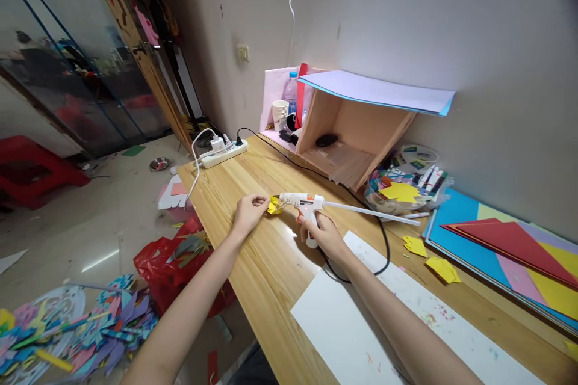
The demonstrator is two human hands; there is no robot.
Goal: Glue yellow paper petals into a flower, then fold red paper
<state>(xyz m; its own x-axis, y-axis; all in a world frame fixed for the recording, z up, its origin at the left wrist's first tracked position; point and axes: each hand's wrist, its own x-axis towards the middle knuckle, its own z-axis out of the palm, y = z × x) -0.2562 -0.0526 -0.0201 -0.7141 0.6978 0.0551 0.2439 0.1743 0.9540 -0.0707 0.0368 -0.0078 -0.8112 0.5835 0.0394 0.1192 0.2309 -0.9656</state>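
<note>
My right hand [326, 233] is wrapped round the handle of a white hot glue gun [307, 207] with an orange trigger. A long translucent glue stick [374, 212] sticks out of its back, and its nozzle points left. At that nozzle, my left hand [250, 212] pinches a small folded yellow paper piece [273, 206]. The nozzle tip is at the paper; whether glue is coming out is too small to tell. Below my right forearm lies a white paint-spotted board [336, 307]. Two yellow paper pieces [442, 269] rest on the table beyond it.
A black cord runs from the power strip [224, 154] across the wooden table [266, 289]. At the back stands an open cardboard box [356, 114], with a marker basket [406, 192] beside it. Coloured paper sheets [510, 252] lie right. A red bag [171, 264] hangs below the left edge.
</note>
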